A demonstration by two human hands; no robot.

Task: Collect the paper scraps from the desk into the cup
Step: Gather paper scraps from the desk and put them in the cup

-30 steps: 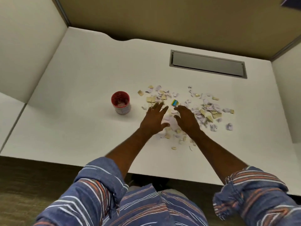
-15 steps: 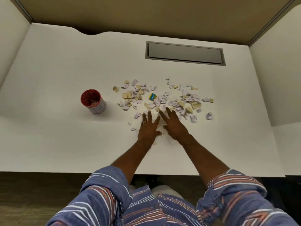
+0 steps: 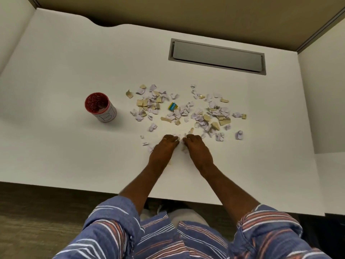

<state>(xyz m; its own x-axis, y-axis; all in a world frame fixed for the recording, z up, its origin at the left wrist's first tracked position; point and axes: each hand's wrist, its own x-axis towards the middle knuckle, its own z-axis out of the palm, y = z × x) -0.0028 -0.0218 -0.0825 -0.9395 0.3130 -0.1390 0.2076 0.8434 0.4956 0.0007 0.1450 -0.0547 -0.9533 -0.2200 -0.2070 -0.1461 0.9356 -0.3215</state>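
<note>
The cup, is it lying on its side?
No, the cup stands upright on the desk, its red inside open to the camera, left of the scraps.

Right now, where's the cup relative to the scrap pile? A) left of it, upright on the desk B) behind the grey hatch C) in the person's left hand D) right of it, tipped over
A: the cup stands upright on the desk, left of the paper scraps, untouched by either hand.

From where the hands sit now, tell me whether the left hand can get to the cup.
Probably yes. The cup stands upright left of the scraps, and the bare desk between it and the left hand holds nothing.
</note>
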